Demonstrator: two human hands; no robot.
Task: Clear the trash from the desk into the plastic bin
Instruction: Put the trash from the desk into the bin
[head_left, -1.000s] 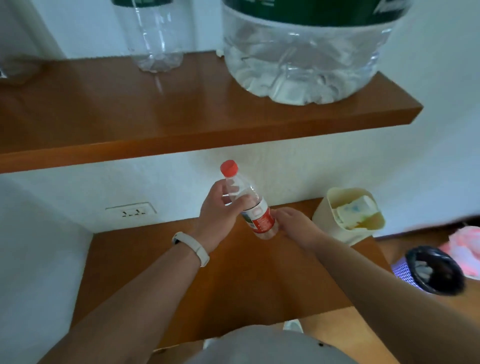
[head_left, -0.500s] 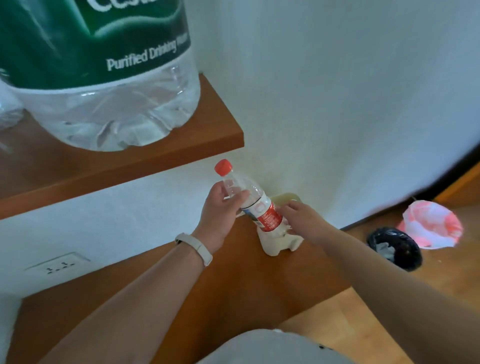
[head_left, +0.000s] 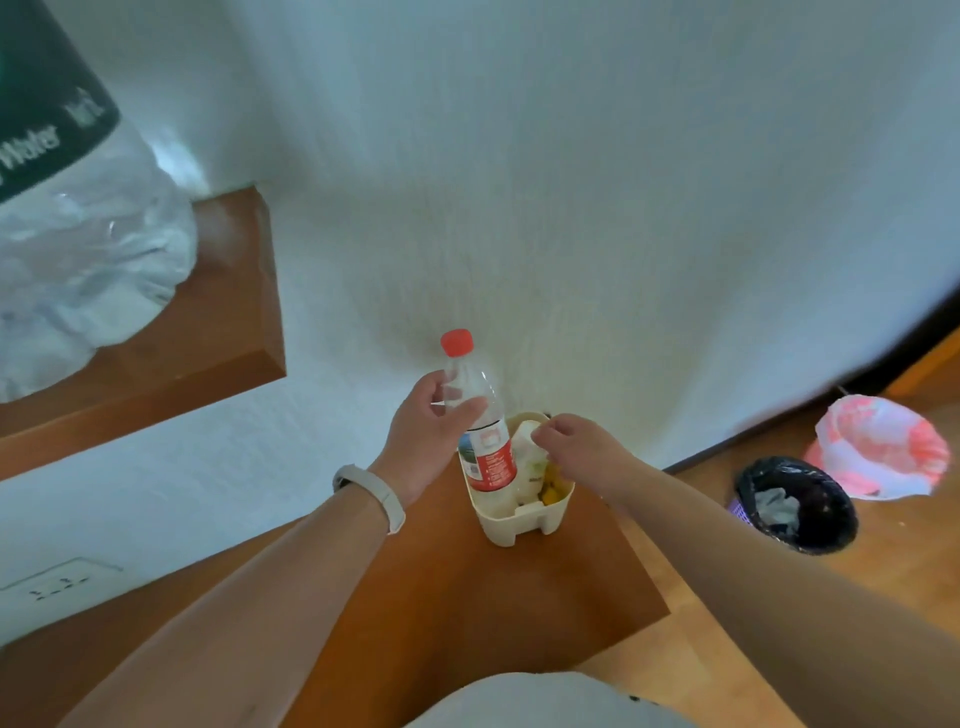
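A clear bottle (head_left: 475, 415) with a red cap (head_left: 457, 343) and a red label is gripped around its upper body by the left hand (head_left: 428, 441), thumb on one side and fingers on the other. The bottle is held nearly upright, tilted slightly, with its lower end inside the mouth of the cream bin (head_left: 511, 525). The bin is set on the brown bench (head_left: 467, 597), close to the white wall (head_left: 571, 208) and near the bench's right edge. White wrapping and something yellow are seen inside the bin beside the bottle.

The right hand (head_left: 576, 447) is held over the bin's far rim, fingers curled loosely; nothing is seen grasped in it, and it is apart from the bottle. A pale band (head_left: 376, 493) is worn on the left wrist.

A large water jug (head_left: 78, 234) with a green label is carried on a wooden shelf (head_left: 208, 332) at upper left. A socket (head_left: 57, 577) is set in the wall at lower left. On the floor to the right, a black-lined basket (head_left: 800, 506) holding crumpled paper is placed just beside a pink-and-white bag (head_left: 878, 447).
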